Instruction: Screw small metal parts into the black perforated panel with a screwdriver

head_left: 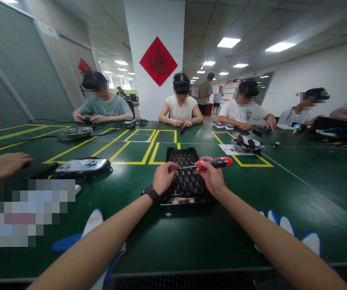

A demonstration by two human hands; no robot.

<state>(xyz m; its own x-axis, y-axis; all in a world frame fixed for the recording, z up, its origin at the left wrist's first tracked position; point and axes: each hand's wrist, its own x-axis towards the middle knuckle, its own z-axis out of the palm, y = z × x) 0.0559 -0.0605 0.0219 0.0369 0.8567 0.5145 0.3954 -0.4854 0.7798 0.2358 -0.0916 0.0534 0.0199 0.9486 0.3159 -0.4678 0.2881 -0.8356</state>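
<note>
My right hand (212,177) is closed around a screwdriver (220,162) with a red and black handle, held nearly level. Its thin metal shaft points left, and the tip meets the fingertips of my left hand (164,177). Those left fingers are pinched together; whatever lies between them is too small to make out. Below both hands a black rectangular device casing (188,187) rests on the green table, its inside showing rows of small light marks. A light-coloured part (183,200) sits along its near edge.
Blue and white gloves (93,225) lie under my forearms on the green table (149,249). To the left are a device with a clear cover (84,166) and another person's hand (7,164). Metal bowls (77,132) stand farther off. Several people sit across the table.
</note>
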